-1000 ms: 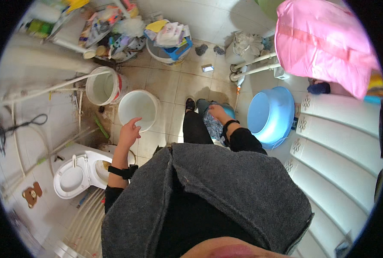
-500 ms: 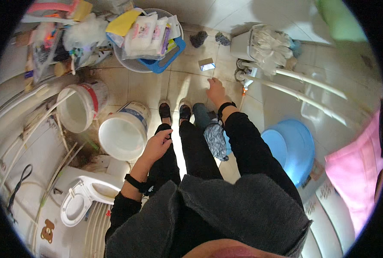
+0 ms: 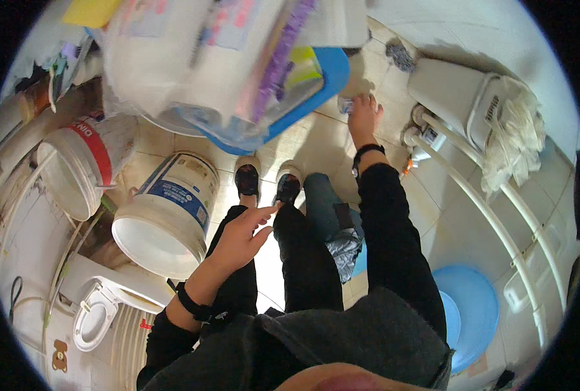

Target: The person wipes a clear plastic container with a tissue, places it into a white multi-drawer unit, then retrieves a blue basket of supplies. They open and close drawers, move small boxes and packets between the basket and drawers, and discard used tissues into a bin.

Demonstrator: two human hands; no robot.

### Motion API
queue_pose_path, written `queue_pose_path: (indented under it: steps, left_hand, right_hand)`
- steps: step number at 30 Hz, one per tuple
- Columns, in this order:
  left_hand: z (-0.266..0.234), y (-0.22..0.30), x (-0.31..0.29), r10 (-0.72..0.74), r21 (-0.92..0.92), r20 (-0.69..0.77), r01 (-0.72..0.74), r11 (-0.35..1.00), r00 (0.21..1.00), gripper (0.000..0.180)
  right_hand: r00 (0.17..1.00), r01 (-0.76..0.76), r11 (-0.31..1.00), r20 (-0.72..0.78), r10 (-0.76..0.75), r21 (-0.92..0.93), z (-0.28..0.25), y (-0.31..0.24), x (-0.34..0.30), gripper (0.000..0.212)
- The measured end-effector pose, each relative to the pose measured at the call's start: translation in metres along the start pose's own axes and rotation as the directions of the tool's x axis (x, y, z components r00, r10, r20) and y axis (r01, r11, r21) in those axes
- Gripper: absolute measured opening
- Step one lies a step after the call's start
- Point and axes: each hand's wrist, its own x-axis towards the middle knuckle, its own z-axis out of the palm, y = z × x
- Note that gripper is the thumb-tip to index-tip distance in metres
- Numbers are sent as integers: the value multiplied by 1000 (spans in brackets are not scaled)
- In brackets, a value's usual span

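Note:
Down at the floor, my right hand has its fingers bent against a small white-and-blue box, seemingly pinching its side. The fingers cover part of the box. My left hand holds nothing; it hovers over my knees with the fingers loosely apart. Just left of the box, a blue-rimmed basin holds clear packs with white and purple contents. A dark grey mesh clump lies on the floor beyond my right hand.
On the left stand a white bucket with a blue label, a red-banded bucket and a toilet. To the right are a bagged bin, white pipes, a bottle and blue basins.
My right hand has reached down to the small box, now against its fingers. My view has come lower, so the packs loom larger. My left hand has moved slightly across my knees.

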Motion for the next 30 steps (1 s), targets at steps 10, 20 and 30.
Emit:
queue_pose_path:
  steps: [10, 20, 30]
  left_hand:
    - [17, 39, 8, -194, -679, -271, -44, 733, 943, 72]
    - [-105, 45, -56, -188, -753, -456, -265, 603, 870, 40]
    - [-262, 109, 35, -59, -794, -353, -265, 548, 934, 71]
  right_hand:
    - [820, -153, 500, 392, -417, 852, -258, -124, -202, 43]
    - [870, -470, -536, 469, -149, 701, -301, -139, -94, 50]
    - [771, -467, -579, 629, 104, 668, -301, -149, -71, 27]
